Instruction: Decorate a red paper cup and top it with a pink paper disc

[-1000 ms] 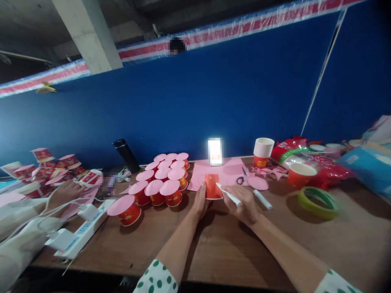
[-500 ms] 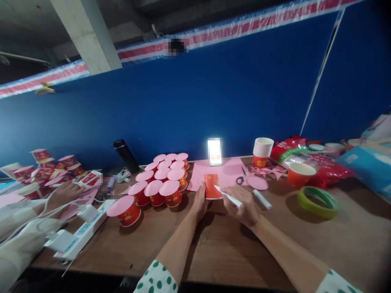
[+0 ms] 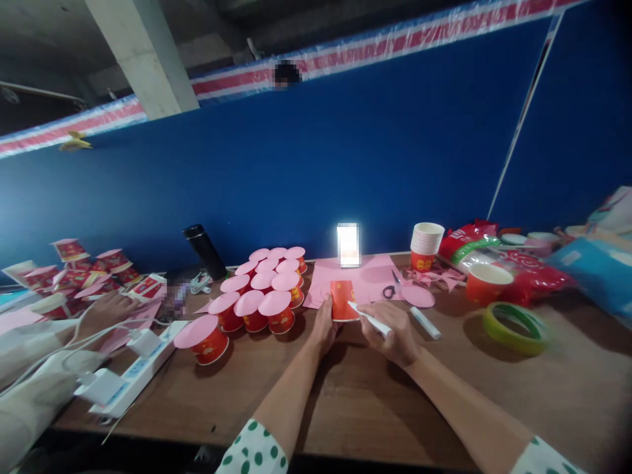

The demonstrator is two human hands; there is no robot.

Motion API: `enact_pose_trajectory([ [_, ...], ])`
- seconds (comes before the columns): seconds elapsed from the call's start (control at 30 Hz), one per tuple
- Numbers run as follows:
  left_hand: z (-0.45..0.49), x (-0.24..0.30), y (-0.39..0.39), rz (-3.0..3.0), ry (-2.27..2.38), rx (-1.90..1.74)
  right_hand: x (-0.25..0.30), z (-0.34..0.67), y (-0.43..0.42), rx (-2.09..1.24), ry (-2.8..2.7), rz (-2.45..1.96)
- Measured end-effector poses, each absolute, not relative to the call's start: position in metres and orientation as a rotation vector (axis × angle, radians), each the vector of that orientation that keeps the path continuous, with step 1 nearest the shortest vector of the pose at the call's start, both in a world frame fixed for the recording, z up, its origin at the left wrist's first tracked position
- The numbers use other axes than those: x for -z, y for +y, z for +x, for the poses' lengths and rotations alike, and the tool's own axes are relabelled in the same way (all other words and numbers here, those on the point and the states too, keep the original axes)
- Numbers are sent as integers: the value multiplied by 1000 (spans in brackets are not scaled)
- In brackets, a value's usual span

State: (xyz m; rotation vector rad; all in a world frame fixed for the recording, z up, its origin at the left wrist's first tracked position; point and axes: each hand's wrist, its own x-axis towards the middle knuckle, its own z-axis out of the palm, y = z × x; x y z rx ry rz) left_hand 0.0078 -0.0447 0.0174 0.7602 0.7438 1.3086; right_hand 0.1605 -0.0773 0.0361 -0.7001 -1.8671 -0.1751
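A red paper cup (image 3: 344, 303) with gold print is gripped at its left side by my left hand (image 3: 323, 328). My right hand (image 3: 392, 332) is closed around a white marker (image 3: 372, 320), its tip at the cup's right side. Just right of that hand lies a white marker cap (image 3: 425, 322). Behind the cup, a pink paper sheet (image 3: 368, 270) is spread out, with scissors (image 3: 392, 286) and a pink paper disc (image 3: 417, 295) on it. Left of my hands stand several upside-down red cups (image 3: 254, 321) topped with pink discs.
A white power strip (image 3: 143, 375) with chargers and a black bottle (image 3: 204, 251) stand left. A co-worker's hand (image 3: 106, 313) is beside stacked cups (image 3: 74, 263). To the right are nested cups (image 3: 425, 247), an orange cup (image 3: 488, 283), green tape (image 3: 516, 329) and plastic bags (image 3: 513, 263).
The view has shifted very slightly. My hands, the cup and the marker keep nearly the same places.
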Motion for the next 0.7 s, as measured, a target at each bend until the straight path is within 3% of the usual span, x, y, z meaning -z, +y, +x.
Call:
enact_pose_trajectory([
  [0.7,7,-10,-42,787,753,-1302,-35,162,-76,170,-1881,-713],
])
